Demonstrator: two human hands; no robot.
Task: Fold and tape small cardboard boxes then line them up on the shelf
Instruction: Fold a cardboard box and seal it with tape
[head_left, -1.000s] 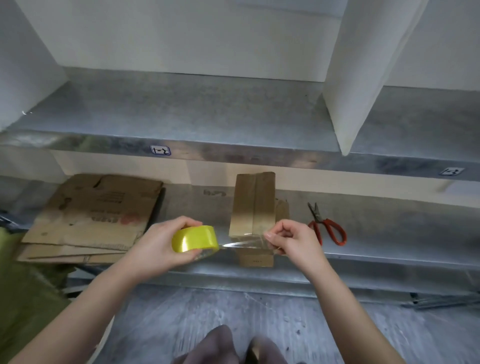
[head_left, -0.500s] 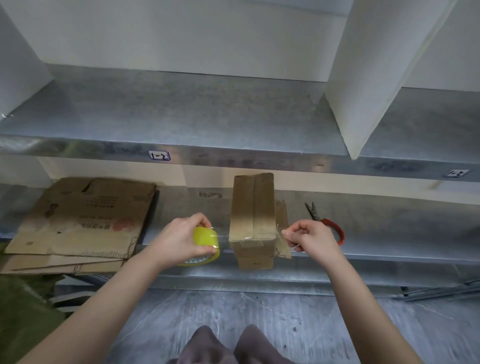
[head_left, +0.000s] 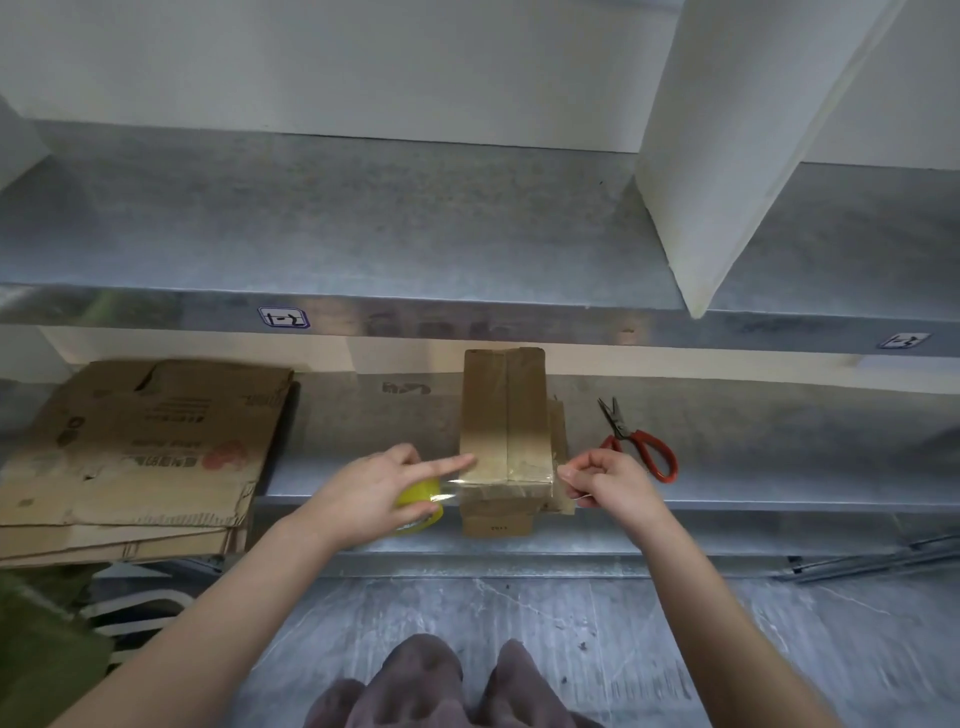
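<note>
A small brown cardboard box (head_left: 504, 415) lies on the lower metal shelf (head_left: 363, 467), its near end jutting past the shelf's front edge. A strip of clear tape (head_left: 506, 475) stretches across the box's top near that end. My left hand (head_left: 379, 493) holds the yellow tape roll (head_left: 418, 506) just left of the box, with the index finger stretched out and touching the box's left edge. My right hand (head_left: 605, 483) pinches the tape's free end just right of the box.
A stack of flattened cardboard boxes (head_left: 135, 452) lies at the left of the lower shelf. Red-handled scissors (head_left: 636, 441) lie right of the box. The upper metal shelf (head_left: 363, 234) has a white divider panel (head_left: 727, 156). My knees (head_left: 441, 686) show below.
The tape was pulled out between my hands, then laid down across the box's top. My hands moved apart to either side of the box, and my left index finger stretched out onto the box's edge.
</note>
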